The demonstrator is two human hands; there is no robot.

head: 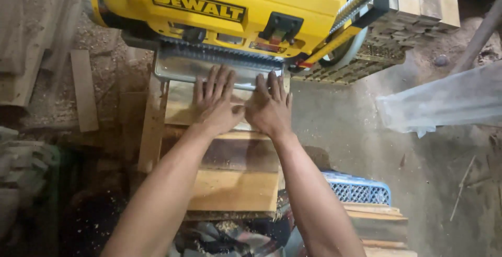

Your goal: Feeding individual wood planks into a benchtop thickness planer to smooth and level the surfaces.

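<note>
A yellow thickness planer (219,11) fills the top of the head view, with its metal infeed table (172,69) below the housing. A flat wooden board (180,105) lies on that table, its far end at the planer's mouth. My left hand (215,100) and my right hand (269,105) lie side by side, palms down and fingers spread, pressing flat on the board. Neither hand grips anything. A longer plank (235,184) runs beneath the board toward me.
A stack of wooden slats (418,6) stands right of the planer. A blue plastic crate (358,189) and more boards (379,225) sit at lower right. A clear plastic sheet (444,100) lies on the dusty floor. Loose planks (83,89) and sawdust are at left.
</note>
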